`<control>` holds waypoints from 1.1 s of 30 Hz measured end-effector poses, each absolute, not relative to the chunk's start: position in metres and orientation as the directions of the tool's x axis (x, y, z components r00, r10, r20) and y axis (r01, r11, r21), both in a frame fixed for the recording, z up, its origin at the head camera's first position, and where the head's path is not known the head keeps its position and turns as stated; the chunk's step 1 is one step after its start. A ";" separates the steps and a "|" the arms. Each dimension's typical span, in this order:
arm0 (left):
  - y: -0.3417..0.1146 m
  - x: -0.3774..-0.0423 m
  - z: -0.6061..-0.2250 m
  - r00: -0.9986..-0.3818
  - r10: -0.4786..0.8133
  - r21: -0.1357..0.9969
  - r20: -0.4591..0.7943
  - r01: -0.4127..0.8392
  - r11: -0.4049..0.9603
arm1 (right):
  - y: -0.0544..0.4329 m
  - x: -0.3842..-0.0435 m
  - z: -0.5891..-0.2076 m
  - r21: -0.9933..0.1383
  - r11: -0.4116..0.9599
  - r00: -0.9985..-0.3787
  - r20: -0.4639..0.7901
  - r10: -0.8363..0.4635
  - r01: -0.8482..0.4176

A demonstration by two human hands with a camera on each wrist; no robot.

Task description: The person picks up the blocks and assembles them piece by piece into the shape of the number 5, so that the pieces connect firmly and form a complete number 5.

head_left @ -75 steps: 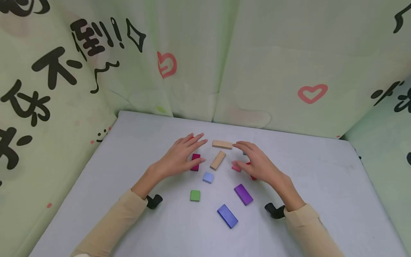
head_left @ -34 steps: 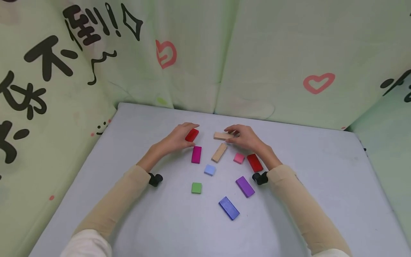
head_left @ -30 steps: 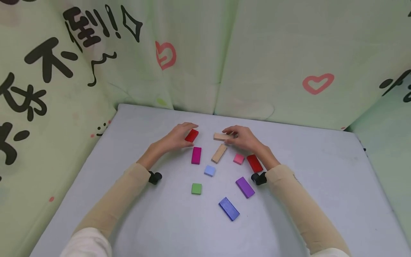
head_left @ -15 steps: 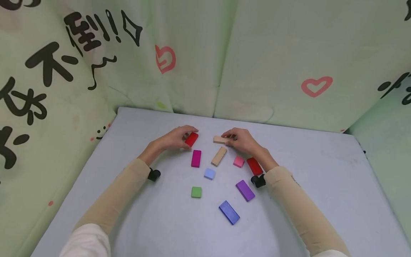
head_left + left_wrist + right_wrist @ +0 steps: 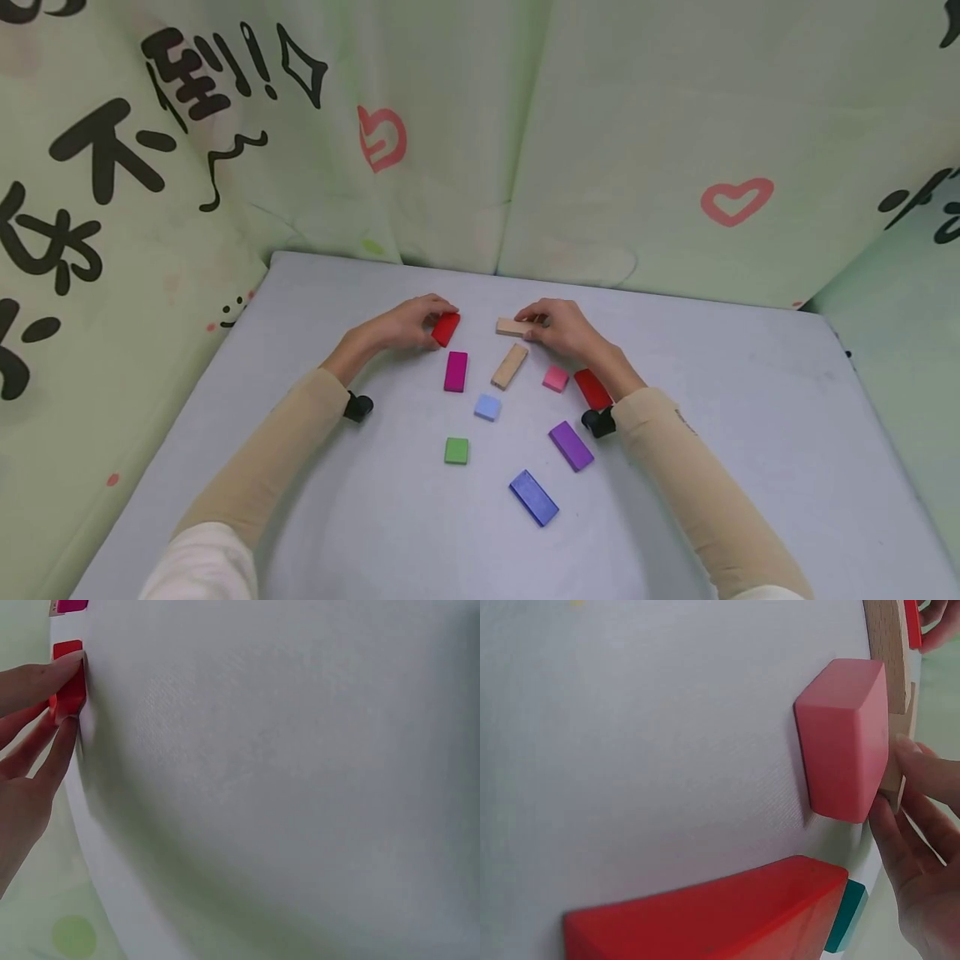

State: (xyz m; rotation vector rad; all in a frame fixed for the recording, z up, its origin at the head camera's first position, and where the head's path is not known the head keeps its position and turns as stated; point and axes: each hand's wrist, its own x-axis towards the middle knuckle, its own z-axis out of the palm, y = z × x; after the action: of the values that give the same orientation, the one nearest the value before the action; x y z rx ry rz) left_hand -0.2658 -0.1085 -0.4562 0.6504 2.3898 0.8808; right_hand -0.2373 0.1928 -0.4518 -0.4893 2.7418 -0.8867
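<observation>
My left hand (image 5: 405, 323) pinches a red block (image 5: 446, 330) at the far left of the group. In the left wrist view the thumb lies on one side of that block (image 5: 72, 691) and the fingers on the other. Across from it, my right hand (image 5: 561, 323) pinches the right end of a plain wooden block (image 5: 508, 327), whose left part shows in the head view. A second plain wooden block (image 5: 510, 367) lies slanted just in front, and a magenta block (image 5: 455, 372) is near the left hand.
Nearer me lie a light blue block (image 5: 487, 407), green block (image 5: 456, 451), purple block (image 5: 571, 446) and dark blue block (image 5: 534, 498). A pink block (image 5: 556, 378) and another red block (image 5: 592, 388) sit by the right forearm. A teal block (image 5: 847, 915) shows in the right wrist view.
Both hands were spread over the blocks. They have come down, the left taking hold of the red block and the right of the wooden block. The red block has turned slightly.
</observation>
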 end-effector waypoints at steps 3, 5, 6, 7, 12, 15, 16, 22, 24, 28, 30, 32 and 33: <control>-0.109 -0.265 -0.458 -0.767 0.574 0.700 -0.287 0.241 0.672 | 0.193 -0.237 -0.453 -0.599 0.765 -0.922 -0.111 -0.370 -0.235; -0.109 -0.264 -0.458 -0.772 0.567 0.706 -0.287 0.230 0.670 | 0.193 -0.237 -0.453 -0.600 0.767 -0.923 -0.118 -0.365 -0.227; -0.109 -0.264 -0.458 -0.774 0.564 0.709 -0.288 0.223 0.669 | 0.193 -0.238 -0.453 -0.600 0.768 -0.924 -0.121 -0.363 -0.223; -0.109 -0.264 -0.458 -0.776 0.562 0.711 -0.287 0.221 0.668 | 0.193 -0.237 -0.453 -0.600 0.769 -0.925 -0.123 -0.361 -0.220; -0.107 -0.262 -0.455 -0.788 0.551 0.702 -0.275 0.227 0.675 | 0.193 -0.237 -0.451 -0.600 0.773 -0.931 -0.123 -0.343 -0.205; -0.104 -0.262 -0.453 -0.794 0.543 0.690 -0.273 0.233 0.686 | 0.194 -0.238 -0.449 -0.601 0.775 -0.933 -0.128 -0.336 -0.196; -0.104 -0.262 -0.452 -0.796 0.541 0.686 -0.272 0.234 0.689 | 0.194 -0.238 -0.449 -0.603 0.774 -0.933 -0.130 -0.335 -0.194; -0.099 -0.261 -0.451 -0.800 0.538 0.677 -0.265 0.243 0.695 | 0.193 -0.239 -0.449 -0.607 0.771 -0.934 -0.129 -0.334 -0.192; -0.097 -0.261 -0.450 -0.801 0.536 0.670 -0.267 0.246 0.701 | 0.193 -0.239 -0.450 -0.607 0.771 -0.934 -0.127 -0.334 -0.193; -0.092 -0.260 -0.449 -0.804 0.533 0.654 -0.264 0.257 0.711 | 0.194 -0.238 -0.453 -0.613 0.767 -0.934 -0.127 -0.333 -0.190; -0.090 -0.259 -0.449 -0.804 0.535 0.649 -0.261 0.264 0.713 | 0.195 -0.238 -0.453 -0.615 0.766 -0.934 -0.132 -0.333 -0.187; -0.088 -0.259 -0.448 -0.803 0.537 0.648 -0.260 0.267 0.713 | 0.195 -0.239 -0.454 -0.616 0.766 -0.934 -0.136 -0.332 -0.182; -0.086 -0.259 -0.448 -0.803 0.537 0.647 -0.259 0.269 0.714 | 0.195 -0.239 -0.454 -0.616 0.767 -0.934 -0.137 -0.331 -0.182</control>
State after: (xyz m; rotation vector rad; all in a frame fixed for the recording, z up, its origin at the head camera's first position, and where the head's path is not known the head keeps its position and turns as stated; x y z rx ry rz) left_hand -0.2587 -0.0864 -0.4476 0.6202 2.4868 0.8429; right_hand -0.2387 0.1947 -0.4538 -0.4021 2.7247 -0.9133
